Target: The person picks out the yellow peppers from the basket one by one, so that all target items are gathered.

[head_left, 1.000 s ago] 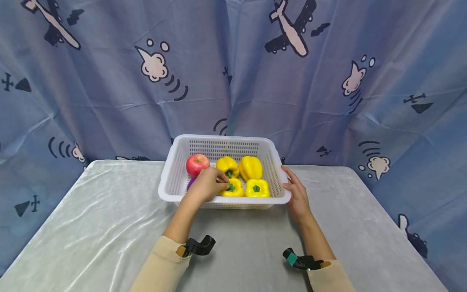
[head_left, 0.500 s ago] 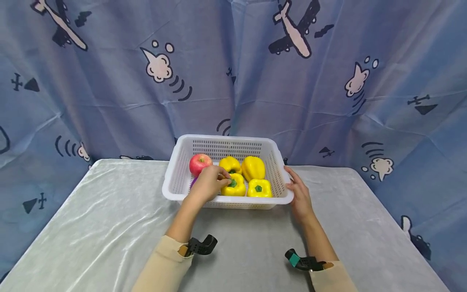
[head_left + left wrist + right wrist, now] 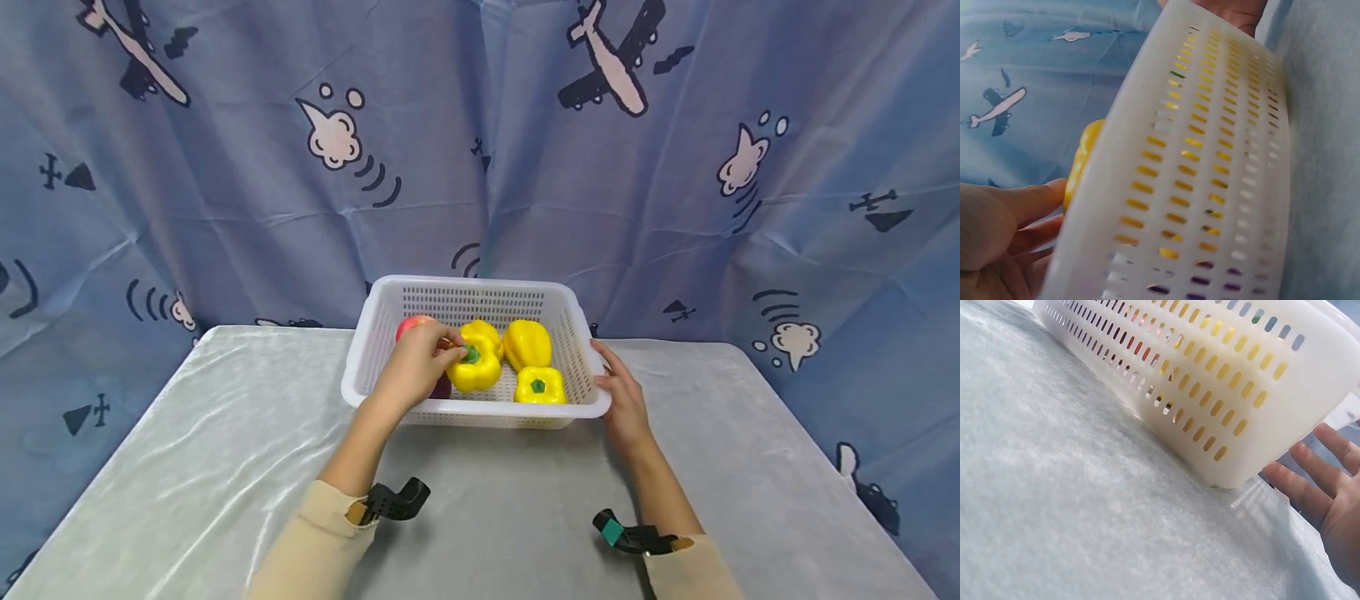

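Observation:
In the head view a white slotted plastic basket (image 3: 480, 408) stands on the table with fruit and vegetables inside. My left hand (image 3: 415, 365) pinches the green stem of a yellow bell pepper (image 3: 477, 375), which hangs raised above the basket floor. Its side shows over the rim in the left wrist view, beside the thumb of my left hand (image 3: 1016, 231). My right hand (image 3: 624, 407) rests against the basket's right end; in the right wrist view the right hand (image 3: 1329, 494) has its fingers extended and spread by the basket corner. A red apple (image 3: 412, 323) is partly hidden behind my left hand.
Other yellow bell peppers lie in the basket: one upright at the back right (image 3: 527, 345), one at the front right (image 3: 540, 386), one behind the held pepper (image 3: 487, 331). A dark purple item (image 3: 442, 387) sits at the front left. A blue patterned curtain (image 3: 420, 150) hangs behind the table.
My left hand has lifted the front yellow bell pepper by its stem and tilted it up, moving slightly left and covering more of the apple. My right hand stays at the basket's end.

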Demonstrator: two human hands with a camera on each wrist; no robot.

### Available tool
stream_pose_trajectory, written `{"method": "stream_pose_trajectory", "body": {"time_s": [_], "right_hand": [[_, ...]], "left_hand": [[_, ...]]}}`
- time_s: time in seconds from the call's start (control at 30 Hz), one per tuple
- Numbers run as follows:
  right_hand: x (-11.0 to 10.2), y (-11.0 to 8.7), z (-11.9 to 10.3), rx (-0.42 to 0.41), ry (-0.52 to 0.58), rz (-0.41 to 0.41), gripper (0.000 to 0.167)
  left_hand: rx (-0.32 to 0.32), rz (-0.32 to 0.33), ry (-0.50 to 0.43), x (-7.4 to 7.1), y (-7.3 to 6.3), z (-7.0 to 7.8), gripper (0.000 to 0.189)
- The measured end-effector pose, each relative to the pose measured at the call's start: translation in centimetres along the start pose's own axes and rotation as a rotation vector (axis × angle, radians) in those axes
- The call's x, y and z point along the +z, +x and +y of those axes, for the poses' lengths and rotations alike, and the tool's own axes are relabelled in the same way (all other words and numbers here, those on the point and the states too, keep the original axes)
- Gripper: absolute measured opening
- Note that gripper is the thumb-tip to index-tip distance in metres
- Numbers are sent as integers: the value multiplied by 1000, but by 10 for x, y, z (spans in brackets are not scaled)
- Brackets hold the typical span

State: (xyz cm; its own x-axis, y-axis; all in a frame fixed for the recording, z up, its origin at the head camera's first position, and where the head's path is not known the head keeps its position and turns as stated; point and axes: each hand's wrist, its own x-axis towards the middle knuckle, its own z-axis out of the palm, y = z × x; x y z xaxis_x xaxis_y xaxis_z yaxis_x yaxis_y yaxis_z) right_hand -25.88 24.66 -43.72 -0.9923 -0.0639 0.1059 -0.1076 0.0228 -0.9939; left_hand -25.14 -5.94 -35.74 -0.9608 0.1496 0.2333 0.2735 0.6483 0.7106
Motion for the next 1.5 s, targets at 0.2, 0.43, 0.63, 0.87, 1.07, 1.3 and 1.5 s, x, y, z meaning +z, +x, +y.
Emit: {"method": "stream_pose_trajectory", "body": {"time_s": [0.2,0.43,0.63,0.87,1.07,1.3,1.5], "right_hand": [[-2,-3,-2,7,-13,6,58],[-4,-7,-2,4,-15,23,57],[-4,-6,1,-5,-19,33,57],[-5,-4,1,2,-36,24,58],[-5,-2,1,-2,-33,14,59],[-3,-1,1,-8,-26,8,58],[0,-1,1,9,-32,7,58]], "left_hand": [[71,19,-5,-15,-4,-3,10],[125,15,37,-33,-14,-19,10],[112,20,75,-48,-22,-30,11],[133,54,69,-61,-25,-40,12],[165,89,73,-72,-27,-48,13],[159,116,97,-83,-26,-57,15],[105,133,88,-92,-27,-64,15]]}}
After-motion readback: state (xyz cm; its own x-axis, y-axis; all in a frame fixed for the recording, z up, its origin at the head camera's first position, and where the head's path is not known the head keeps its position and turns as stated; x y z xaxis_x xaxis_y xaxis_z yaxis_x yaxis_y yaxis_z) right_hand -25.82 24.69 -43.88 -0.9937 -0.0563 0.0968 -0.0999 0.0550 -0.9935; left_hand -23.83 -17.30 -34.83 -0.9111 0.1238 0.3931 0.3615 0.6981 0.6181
